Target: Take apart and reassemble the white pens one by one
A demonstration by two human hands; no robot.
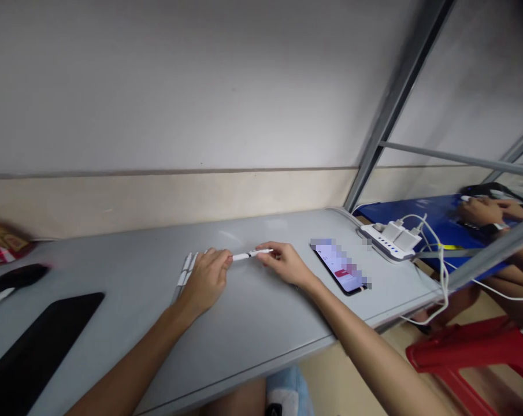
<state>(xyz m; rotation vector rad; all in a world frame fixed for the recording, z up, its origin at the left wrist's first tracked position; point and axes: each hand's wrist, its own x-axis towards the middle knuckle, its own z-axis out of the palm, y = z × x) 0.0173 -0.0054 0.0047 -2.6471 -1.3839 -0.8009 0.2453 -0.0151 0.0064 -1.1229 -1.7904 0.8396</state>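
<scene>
Between my two hands is a slim white pen (241, 256) with a dark band near its middle, lying almost level above the grey desk (252, 312). The fingers of my left hand (209, 277) are closed on its left end. My right hand (285, 263) pinches the pen near its right, pointed end. Beside and partly under my left hand lie several white pens (185, 270) in a row, the rest of them covered by the hand. To the right of my right hand is a phone (337, 266) with a lit screen, partly blurred out.
A white power strip (386, 242) with plugged-in chargers and looping cables sits at the desk's right end by a metal post (395, 98). At left are a black mat (44, 346), a dark object and a red packet (3, 242). Another person's hands (482, 211) are over a blue table.
</scene>
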